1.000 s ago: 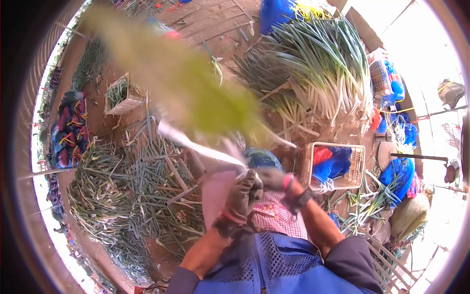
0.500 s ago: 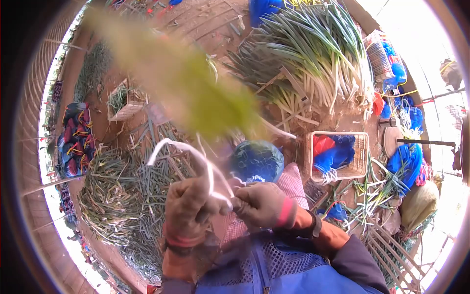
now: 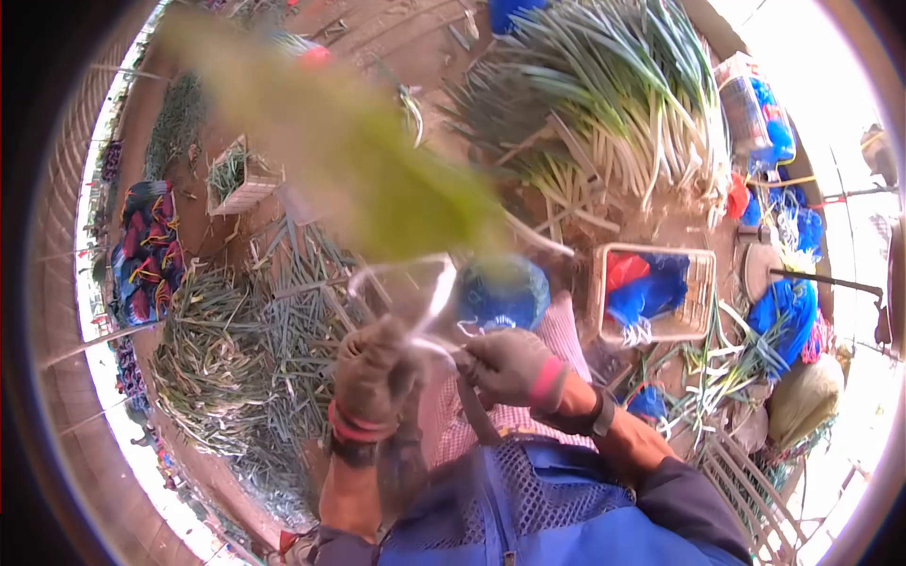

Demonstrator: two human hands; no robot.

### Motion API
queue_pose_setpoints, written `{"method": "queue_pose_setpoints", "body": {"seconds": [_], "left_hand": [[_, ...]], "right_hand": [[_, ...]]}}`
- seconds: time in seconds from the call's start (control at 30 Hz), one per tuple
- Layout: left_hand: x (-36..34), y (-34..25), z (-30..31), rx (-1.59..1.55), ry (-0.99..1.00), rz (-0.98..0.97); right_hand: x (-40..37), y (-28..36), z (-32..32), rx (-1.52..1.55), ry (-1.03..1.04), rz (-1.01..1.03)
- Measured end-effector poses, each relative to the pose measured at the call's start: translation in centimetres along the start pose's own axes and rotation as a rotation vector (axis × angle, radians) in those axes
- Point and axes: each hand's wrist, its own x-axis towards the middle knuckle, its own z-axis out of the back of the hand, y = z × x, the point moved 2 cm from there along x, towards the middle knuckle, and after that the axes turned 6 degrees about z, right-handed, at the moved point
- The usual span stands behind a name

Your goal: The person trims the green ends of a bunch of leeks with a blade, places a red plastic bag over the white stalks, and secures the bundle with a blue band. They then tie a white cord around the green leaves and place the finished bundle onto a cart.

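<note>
In the head view, a pale white strip (image 3: 438, 300) loops above and between my gloved hands, blurred by motion. My left hand (image 3: 375, 373) is closed at the strip's left side. My right hand (image 3: 514, 366) pinches at its right end, thumb and fingers pressed together. A dark flat strip (image 3: 478, 411) hangs just below the right hand. Behind the hands sits a round bundle in blue-green netting (image 3: 510, 294), above a red-and-white checked cloth (image 3: 561, 344). Whether the white strip is string or plant skin, I cannot tell.
Long green onions (image 3: 613, 113) lie heaped ahead; cut leaves (image 3: 212, 368) cover the ground at left. At right stands a plastic crate (image 3: 710, 292) holding red and blue mesh. Another crate (image 3: 247, 193) is farther left. A blurred yellow-green leaf shape (image 3: 406, 198) hides part of the middle.
The white loop has swung right and tightened into a smaller arc. My left hand has shifted slightly right, and my right hand slightly right and up.
</note>
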Motion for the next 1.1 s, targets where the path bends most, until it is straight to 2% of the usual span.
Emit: {"method": "queue_pose_setpoints", "body": {"seconds": [0.1,0.13,0.23,0.27,0.3,0.4,0.47,0.5,0.53,0.6,0.63,0.67,0.73,0.77,0.87,0.97,1.03,1.1], "left_hand": [[1.3,4.2,4.2,-0.423,-0.21,-0.027],[1.2,5.2,4.3,-0.54,-0.058,0.003],[0.3,11.1,7.5,-0.539,-0.26,0.304],[-0.3,13.8,8.9,-0.364,-0.24,0.381],[-0.3,16.7,10.5,-0.188,-0.208,0.449],[2.3,18.9,5.8,0.429,0.014,0.476],[5.4,18.4,0.5,0.89,0.299,0.272],[7.5,18.1,-1.9,1.122,0.403,0.112],[9.5,17.7,-3.6,1.322,0.451,-0.044],[13.4,17.3,-5.4,1.645,0.292,-0.19],[15.0,16.6,-5.6,1.8,0.126,-0.208],[16.7,15.8,-5.8,1.945,-0.043,-0.199],[18.0,14.3,-5.3,2.056,-0.26,0.178],[18.3,13.9,-4.7,2.095,-0.368,0.37],[18.4,15.4,-1.1,2.014,-0.446,0.616],[18.8,14.9,2.3,1.933,-0.456,0.907],[18.2,14.4,3.6,1.944,-0.528,0.811],[17.2,14.5,5.7,2.005,-0.502,0.731]], "right_hand": [[0.5,-3.2,-0.6,0.12,-0.111,0.034],[1.2,-4.6,-0.8,0.121,-0.059,-0.08],[1.6,-5.8,-1.4,0.228,-0.058,-0.085],[1.4,-5.0,-1.0,0.212,-0.077,-0.054],[1.5,-4.0,-0.3,0.154,-0.106,0.059],[1.6,0.3,0.9,-0.033,-0.112,0.324],[2.4,1.8,1.1,-0.039,0.022,0.311],[2.9,2.1,1.1,-0.044,0.087,0.306],[3.2,2.0,0.9,-0.043,0.068,0.308],[3.3,1.3,0.8,0.006,-0.007,0.366],[3.4,1.1,0.7,0.033,-0.041,0.396],[3.8,0.8,0.5,0.103,0.032,0.388],[4.7,0.3,0.0,0.242,0.174,0.37],[4.9,0.6,0.0,0.201,0.162,0.371],[5.8,1.4,-0.8,0.127,0.063,0.431],[7.9,1.5,-1.8,0.18,0.129,0.425],[9.6,1.3,-1.8,0.255,0.158,0.405],[11.4,1.0,-2.0,0.333,0.21,0.391]]}}
